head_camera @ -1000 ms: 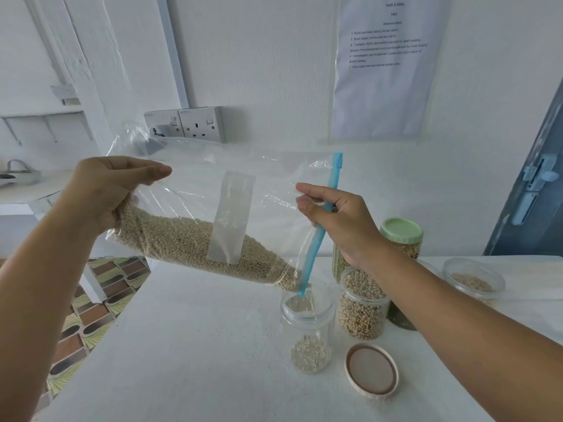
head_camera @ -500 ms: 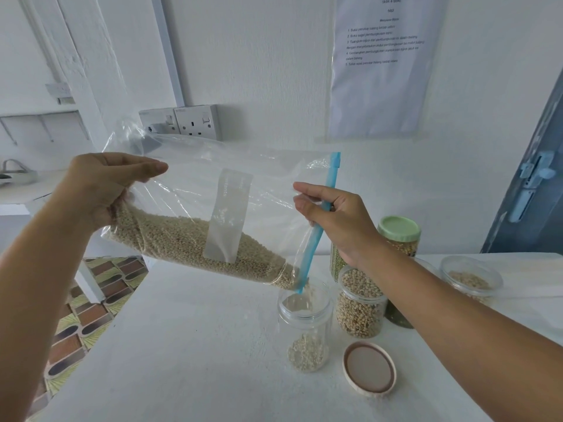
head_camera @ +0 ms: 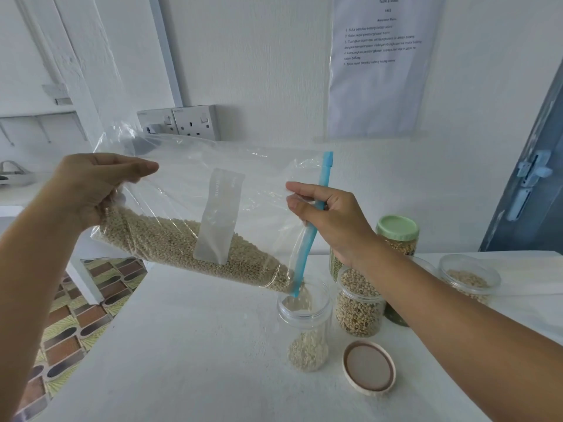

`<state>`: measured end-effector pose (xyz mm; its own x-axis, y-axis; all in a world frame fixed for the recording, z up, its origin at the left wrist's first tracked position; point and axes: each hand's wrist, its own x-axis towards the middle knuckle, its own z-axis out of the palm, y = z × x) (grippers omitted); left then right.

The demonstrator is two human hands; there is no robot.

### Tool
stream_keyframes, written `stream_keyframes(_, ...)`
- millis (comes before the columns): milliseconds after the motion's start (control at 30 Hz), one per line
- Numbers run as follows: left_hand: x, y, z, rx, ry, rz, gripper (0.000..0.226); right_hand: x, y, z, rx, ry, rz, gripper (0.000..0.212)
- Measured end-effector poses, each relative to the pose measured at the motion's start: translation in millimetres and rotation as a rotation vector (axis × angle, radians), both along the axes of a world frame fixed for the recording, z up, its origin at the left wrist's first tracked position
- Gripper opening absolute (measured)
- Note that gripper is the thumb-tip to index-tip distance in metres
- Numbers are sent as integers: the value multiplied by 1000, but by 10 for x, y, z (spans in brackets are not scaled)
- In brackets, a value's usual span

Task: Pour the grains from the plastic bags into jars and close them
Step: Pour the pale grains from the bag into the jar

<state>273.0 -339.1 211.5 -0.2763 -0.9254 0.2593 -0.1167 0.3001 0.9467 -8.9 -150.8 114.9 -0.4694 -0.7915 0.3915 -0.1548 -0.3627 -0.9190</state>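
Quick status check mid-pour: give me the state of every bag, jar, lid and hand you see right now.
plastic bag: open, tilted, mouth over the open jar
open jar: uncapped, partly filled
loose lid: lying on the table
bean jar: uncapped, nearly full
green-lidded jar: closed
far jar: uncapped, some grain
left hand: grips bag bottom
right hand: pinches blue zip edge

A paper sheet [head_camera: 377, 65] on the wall at one o'clock carries the heading "TASK & GOAL" above numbered lines too small to read. The bag's white label [head_camera: 219, 217] bears illegible print.
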Motion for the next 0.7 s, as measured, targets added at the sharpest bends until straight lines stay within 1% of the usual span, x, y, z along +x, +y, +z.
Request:
stream_keyframes(433, -20, 37, 61, -1, -3, 1, 11, 11, 25, -13, -2, -18, 6, 27)
stream_keyframes(700, -52, 70, 66, 1, 28, -6, 10, 2, 48, -13, 5, -24, -7, 28)
